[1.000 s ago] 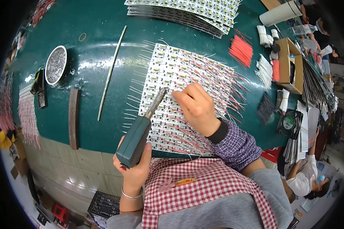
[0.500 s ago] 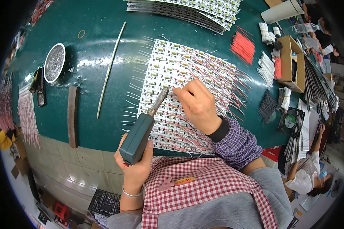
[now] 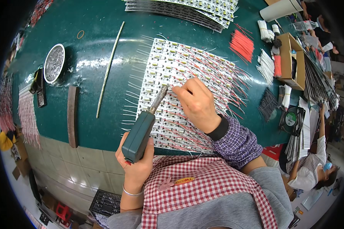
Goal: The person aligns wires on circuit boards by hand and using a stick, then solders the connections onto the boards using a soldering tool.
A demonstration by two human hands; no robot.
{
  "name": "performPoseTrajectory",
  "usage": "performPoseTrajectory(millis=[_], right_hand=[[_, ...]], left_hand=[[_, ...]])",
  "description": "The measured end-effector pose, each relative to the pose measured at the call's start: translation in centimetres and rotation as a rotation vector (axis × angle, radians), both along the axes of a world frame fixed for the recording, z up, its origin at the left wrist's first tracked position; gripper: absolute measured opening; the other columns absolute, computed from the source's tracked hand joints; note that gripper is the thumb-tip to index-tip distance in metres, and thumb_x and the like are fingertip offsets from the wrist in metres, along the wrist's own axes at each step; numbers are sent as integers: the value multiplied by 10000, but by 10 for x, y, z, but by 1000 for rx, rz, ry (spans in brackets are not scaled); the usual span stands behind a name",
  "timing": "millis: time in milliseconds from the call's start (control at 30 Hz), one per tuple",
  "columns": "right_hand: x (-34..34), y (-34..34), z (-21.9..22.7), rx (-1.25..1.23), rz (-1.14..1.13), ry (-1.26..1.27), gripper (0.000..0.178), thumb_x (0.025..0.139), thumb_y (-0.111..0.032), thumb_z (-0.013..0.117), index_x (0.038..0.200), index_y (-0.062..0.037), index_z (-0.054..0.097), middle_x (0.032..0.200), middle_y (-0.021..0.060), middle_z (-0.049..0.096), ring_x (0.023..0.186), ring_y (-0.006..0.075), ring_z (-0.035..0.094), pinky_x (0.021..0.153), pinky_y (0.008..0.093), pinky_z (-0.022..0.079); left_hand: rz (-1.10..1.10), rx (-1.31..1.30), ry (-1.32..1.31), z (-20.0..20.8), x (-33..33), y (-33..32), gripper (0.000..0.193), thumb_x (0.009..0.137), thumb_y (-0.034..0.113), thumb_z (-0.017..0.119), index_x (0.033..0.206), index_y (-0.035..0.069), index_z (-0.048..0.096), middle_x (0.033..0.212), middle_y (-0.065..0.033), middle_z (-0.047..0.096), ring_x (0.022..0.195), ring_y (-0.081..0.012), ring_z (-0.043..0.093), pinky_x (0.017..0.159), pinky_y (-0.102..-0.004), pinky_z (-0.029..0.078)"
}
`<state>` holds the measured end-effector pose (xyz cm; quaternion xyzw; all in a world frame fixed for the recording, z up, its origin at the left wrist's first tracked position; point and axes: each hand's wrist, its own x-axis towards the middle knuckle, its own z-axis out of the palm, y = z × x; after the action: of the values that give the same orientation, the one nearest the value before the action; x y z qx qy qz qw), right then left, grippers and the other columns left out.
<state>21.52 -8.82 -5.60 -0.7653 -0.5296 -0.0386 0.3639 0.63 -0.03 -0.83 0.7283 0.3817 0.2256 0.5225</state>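
Our left hand [image 3: 138, 170] grips the iron [image 3: 138, 133], its tip [image 3: 164, 89] over the board [image 3: 153, 81] on the table [image 3: 90, 97]. Our right hand [image 3: 198, 105] is pinched closed beside that tip; we cannot tell on what. If either hand slips, we might burn ourselves or the wires [image 3: 221, 72]. The yellow tag [image 3: 184, 181] on our apron [image 3: 214, 179] bears lettering; a green label [image 3: 291, 119] is too small to read.

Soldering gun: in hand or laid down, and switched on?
In hand: the left hand holds the soldering gun, its tip at the circuit boards. On or off, cannot tell.

Wide downward fisheye view from head onto green table [image 3: 91, 129]
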Motion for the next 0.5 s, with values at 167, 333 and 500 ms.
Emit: performPoseTrajectory(millis=[167,333,500], right_hand=[[0,0,0,10,-4,1,253,720,87,703,950,-19,692,746,78,510,688,234,547,573,351,459],[0,0,1,9,3,-5,278,695,96,694,946,-24,688,753,79,512,693,235,550,575,351,460],[0,-1,0,8,3,-7,286,691,97,696,949,-27,690,755,79,514,694,236,551,575,353,460]], left_hand=[[14,178,2,1,0,-2,179,772,-21,759,921,-75,675,851,-113,680,687,-159,648,611,-281,507],[32,94,50,3,-6,-1,229,771,-11,772,964,-89,677,887,-137,702,719,-175,676,638,-290,530],[31,76,10,-3,-5,-3,224,772,-17,768,964,-86,675,887,-135,699,715,-179,673,640,-289,527]])
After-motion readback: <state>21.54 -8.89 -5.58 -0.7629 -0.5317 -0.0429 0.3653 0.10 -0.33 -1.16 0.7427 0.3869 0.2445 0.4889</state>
